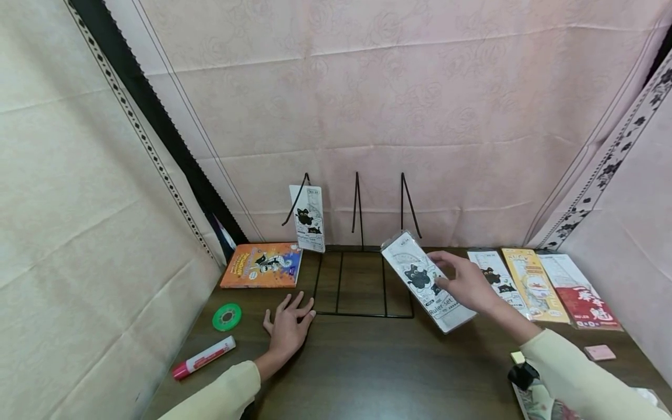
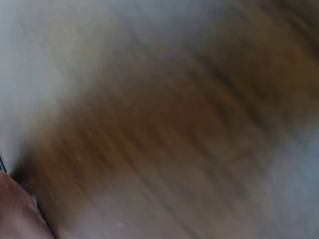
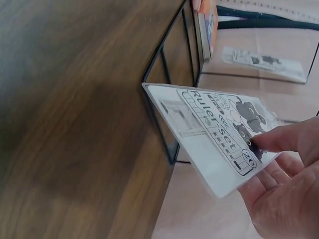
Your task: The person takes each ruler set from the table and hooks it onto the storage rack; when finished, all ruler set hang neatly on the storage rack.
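Note:
A black wire display rack (image 1: pixel 362 315) with upright hooks stands at the back of the table. My right hand (image 1: pixel 467 283) pinches a flat white ruler set packet (image 1: pixel 415 273) between thumb and fingers, tilted in front of the rack's right hook. Its printed cat drawing and "Ruler Set" lettering show in the right wrist view, where the thumb (image 3: pixel 286 138) presses on its face. Beside the rack's front left corner, my left hand (image 1: pixel 287 329) rests with fingers spread, holding nothing. Another white packet (image 1: pixel 310 219) hangs on the left hook. The left wrist view is mostly blurred tabletop.
An orange book (image 1: pixel 262 266) lies left of the rack. Nearer are a green tape roll (image 1: pixel 227 317) and a glue stick (image 1: pixel 205 357). On the right lie white (image 1: pixel 496 277), yellow (image 1: pixel 535 286) and red-and-white (image 1: pixel 585 297) packets, with a pink eraser (image 1: pixel 599 352) closer.

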Action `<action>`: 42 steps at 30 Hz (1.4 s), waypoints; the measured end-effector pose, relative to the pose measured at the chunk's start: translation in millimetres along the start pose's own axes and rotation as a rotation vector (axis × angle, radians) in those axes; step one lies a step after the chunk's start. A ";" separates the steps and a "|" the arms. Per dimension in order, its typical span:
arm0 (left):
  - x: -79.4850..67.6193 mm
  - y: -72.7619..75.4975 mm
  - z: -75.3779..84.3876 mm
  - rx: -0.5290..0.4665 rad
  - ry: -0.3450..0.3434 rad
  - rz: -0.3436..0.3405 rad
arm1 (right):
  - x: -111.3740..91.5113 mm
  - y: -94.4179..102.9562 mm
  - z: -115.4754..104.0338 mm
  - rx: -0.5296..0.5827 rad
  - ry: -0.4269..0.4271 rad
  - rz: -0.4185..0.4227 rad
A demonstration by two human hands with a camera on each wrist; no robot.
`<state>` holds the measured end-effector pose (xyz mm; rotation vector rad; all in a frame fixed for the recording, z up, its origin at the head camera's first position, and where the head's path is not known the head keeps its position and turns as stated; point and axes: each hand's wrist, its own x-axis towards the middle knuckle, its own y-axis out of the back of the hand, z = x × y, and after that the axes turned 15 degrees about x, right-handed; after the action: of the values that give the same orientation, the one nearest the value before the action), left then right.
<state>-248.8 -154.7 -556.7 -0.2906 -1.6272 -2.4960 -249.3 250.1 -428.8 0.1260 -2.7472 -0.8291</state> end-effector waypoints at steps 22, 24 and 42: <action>-1.1 0.8 3.5 0.003 -0.017 0.033 | -22.8 -15.4 -64.6 0.215 0.103 -0.029; -1.4 1.4 2.9 0.004 -0.016 0.041 | -24.2 -17.1 -70.5 0.265 0.096 -0.055; -0.9 2.3 1.9 0.003 -0.015 0.014 | -33.9 -20.2 -128.9 0.336 0.106 -0.039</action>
<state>-247.2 -153.9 -554.1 -0.3197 -1.6287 -2.4863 -180.6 170.3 -344.6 0.2804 -2.7648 -0.3508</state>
